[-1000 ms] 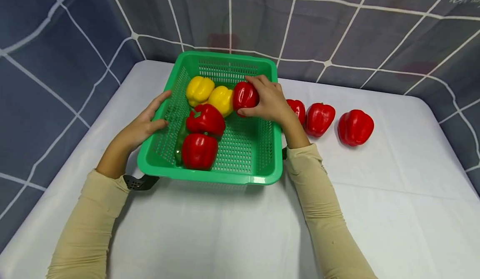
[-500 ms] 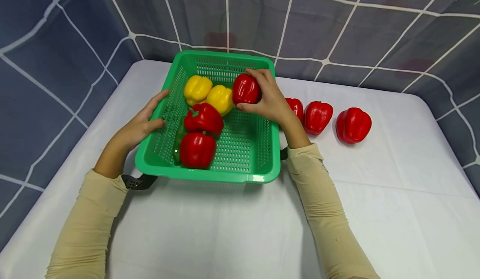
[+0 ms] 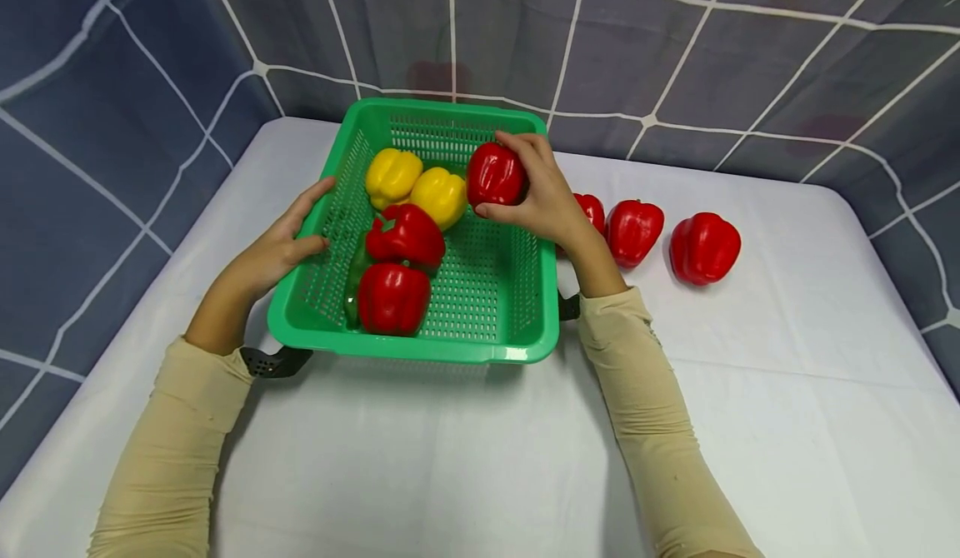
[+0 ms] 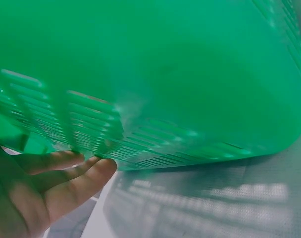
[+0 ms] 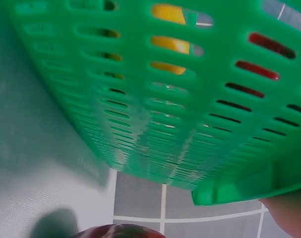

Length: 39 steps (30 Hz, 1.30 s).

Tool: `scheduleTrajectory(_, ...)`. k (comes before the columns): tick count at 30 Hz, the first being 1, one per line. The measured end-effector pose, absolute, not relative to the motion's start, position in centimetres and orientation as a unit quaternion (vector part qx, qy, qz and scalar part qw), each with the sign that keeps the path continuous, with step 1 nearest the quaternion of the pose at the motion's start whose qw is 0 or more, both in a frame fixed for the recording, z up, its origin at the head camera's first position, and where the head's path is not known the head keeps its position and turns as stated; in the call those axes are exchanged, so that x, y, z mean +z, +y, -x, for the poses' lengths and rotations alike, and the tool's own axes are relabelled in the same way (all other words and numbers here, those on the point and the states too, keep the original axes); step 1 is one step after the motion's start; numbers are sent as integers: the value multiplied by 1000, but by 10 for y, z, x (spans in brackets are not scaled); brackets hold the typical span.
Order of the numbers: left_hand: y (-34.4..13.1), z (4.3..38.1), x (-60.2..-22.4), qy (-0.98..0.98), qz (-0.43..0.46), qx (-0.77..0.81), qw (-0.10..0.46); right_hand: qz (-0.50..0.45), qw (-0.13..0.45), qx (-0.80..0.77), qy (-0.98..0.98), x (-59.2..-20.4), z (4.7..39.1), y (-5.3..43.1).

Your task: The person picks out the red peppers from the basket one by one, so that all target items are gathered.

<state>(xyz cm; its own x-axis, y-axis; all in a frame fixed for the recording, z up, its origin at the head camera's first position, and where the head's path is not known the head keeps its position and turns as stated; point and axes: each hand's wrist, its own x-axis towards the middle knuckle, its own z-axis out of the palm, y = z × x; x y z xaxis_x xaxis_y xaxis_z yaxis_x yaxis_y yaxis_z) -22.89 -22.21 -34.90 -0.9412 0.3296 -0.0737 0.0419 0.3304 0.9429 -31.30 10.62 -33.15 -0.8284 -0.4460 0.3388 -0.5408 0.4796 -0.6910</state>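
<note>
A green plastic basket [image 3: 483, 353] stands on the white-covered table. My left hand [image 3: 268, 256] holds its left rim, thumb and a finger over the edge; in the left wrist view, fingers [image 4: 76, 191] lie along the outer wall. With curled fingers and thumb, my right hand [image 3: 542, 196] grips a red bell pepper [image 3: 495, 175] above the basket's far right part. Inside lie two yellow bell peppers [image 3: 393, 177] [image 3: 439, 198], two red bell peppers [image 3: 408, 240] [image 3: 393, 300] and a green vegetable [image 3: 356, 283], partly hidden by the red ones. The basket's wall hides the held pepper in the right wrist view.
Right of the basket, red bell peppers [image 3: 634, 231] [image 3: 705, 248] rest on the table [image 3: 795, 333], another [image 3: 592, 211] partly behind my right forearm. Grey tile-patterned sheeting [image 3: 510, 33] stands at the back and left.
My right hand has raised the red bell pepper slightly and shifted it away from the yellow one. My left hand stays at the basket's rim.
</note>
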Motion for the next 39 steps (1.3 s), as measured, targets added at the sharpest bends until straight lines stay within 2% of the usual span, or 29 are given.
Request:
scheduleTrajectory(23,-223,229,-349,812,-109,559,126,-304,104,432,-843,-318,294,116)
scheduleTrajectory(39,-223,229,-348,808,-105,564,132,-283,91,447,-844,-319,280,138)
